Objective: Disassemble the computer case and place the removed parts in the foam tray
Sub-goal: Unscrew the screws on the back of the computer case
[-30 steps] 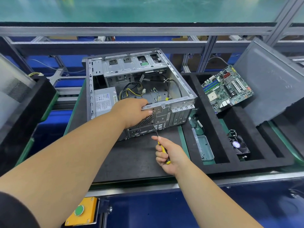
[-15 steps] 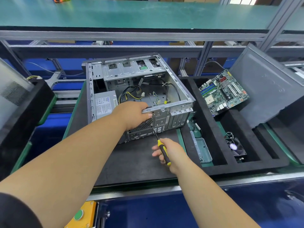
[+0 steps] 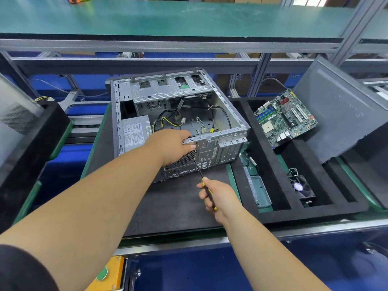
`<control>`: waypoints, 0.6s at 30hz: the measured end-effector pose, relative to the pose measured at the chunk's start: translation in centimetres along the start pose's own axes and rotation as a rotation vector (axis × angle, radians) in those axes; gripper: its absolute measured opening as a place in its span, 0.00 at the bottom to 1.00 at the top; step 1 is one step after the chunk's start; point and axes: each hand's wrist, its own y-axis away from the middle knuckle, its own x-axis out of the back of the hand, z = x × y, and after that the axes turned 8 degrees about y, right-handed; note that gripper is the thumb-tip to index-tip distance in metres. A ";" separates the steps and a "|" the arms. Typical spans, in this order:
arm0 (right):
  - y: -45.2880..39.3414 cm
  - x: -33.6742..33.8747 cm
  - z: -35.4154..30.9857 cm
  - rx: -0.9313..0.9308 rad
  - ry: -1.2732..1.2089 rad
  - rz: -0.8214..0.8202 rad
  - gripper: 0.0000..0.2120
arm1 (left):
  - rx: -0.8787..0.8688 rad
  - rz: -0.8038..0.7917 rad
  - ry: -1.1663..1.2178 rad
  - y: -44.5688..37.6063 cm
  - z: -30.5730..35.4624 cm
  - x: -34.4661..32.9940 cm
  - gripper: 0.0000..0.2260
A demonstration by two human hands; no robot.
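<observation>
Computer case [image 3: 178, 114] lies open on the black mat [image 3: 168, 202]. Your left hand [image 3: 170, 147] grips the case's near rear edge and covers the fan grille. Your right hand [image 3: 218, 198] is wrapped round the screwdriver [image 3: 206, 189], tip at the rear panel. Right of the case: foam tray [image 3: 279, 164] holding motherboard [image 3: 285, 118], fan [image 3: 301, 186], side panel [image 3: 344, 114].

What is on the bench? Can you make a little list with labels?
case: open case, on a dark mat
left hand: left hand grips the case's rear edge
right hand: right hand holds a screwdriver, tip at the case's back panel
tray: foam tray right of the case
in tray: motherboard, fan
</observation>
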 end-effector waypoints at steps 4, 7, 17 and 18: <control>0.4 -0.3 0.1 0.300 0.810 0.328 0.13 | -0.002 -0.003 0.025 0.1 0.1 0.1 0.17; 0.4 -0.3 0.4 0.370 1.002 0.394 0.11 | 0.003 -0.007 0.028 0.2 0.2 0.2 0.18; 0.7 0.9 0.6 -0.232 -0.419 -0.374 0.18 | 0.004 -0.015 0.012 0.2 0.3 0.3 0.17; 0.7 0.6 0.8 -0.222 -0.405 -0.357 0.17 | 0.001 -0.016 0.006 0.1 0.2 0.3 0.17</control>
